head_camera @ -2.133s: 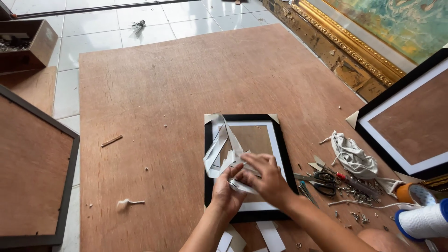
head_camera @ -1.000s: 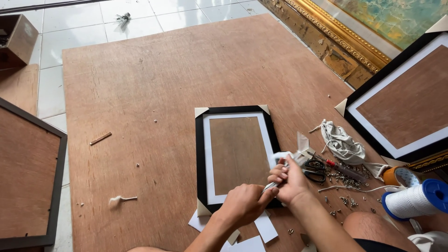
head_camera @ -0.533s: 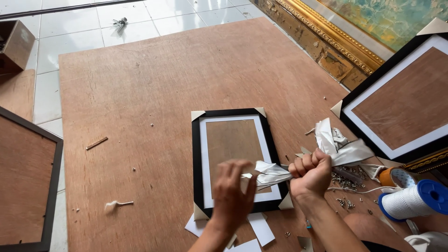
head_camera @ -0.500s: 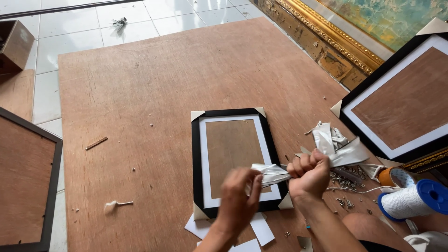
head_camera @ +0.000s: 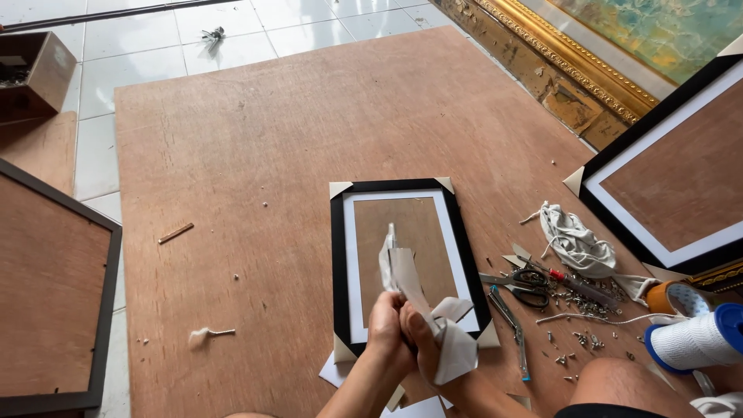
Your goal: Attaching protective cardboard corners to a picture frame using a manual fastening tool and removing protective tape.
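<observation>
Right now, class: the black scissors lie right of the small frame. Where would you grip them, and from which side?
Grip the scissors by the black handle loops, coming from the right. The loops sit at the right end, blades pointing left toward the frame. Pliers and loose screws crowd the near side, so reach in above them.

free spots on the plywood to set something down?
Bare plywood sheet beyond the small black frame, and left of it up to the wood stick. Crowded right: scissors, screws, cloth, string spool.

Frame point(head_camera: 406, 263) on board point(head_camera: 309, 124) — scissors point(head_camera: 515, 279) right
</observation>
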